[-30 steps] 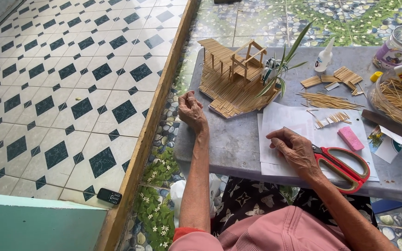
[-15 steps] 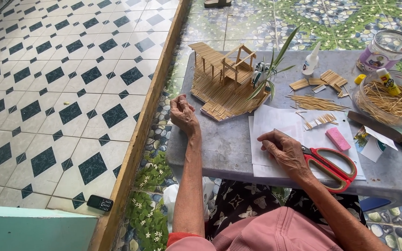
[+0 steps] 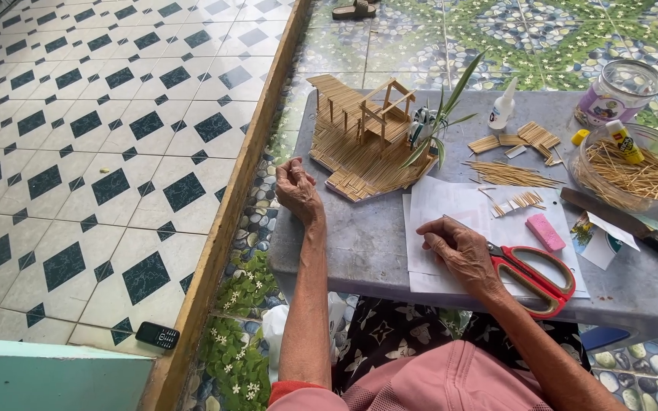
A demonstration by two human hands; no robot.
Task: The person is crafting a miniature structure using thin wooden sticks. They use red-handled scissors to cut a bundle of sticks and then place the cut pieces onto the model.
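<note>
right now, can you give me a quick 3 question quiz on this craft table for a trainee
1. True or false: the right hand rests on the white paper.
2. What lies just right of that hand? A) red-handled scissors B) a hammer C) a paintbrush
3. Fill in: the left hand sits at the table's edge beside the ____ model built of thin sticks.

Key: 1 true; 2 A; 3 house. The glass bowl at far right holds loose sticks and a glue stick.

Place: home patio | signs: tiled floor [image 3: 100,137], pebble paving [image 3: 557,30], craft table [image 3: 359,243]
</note>
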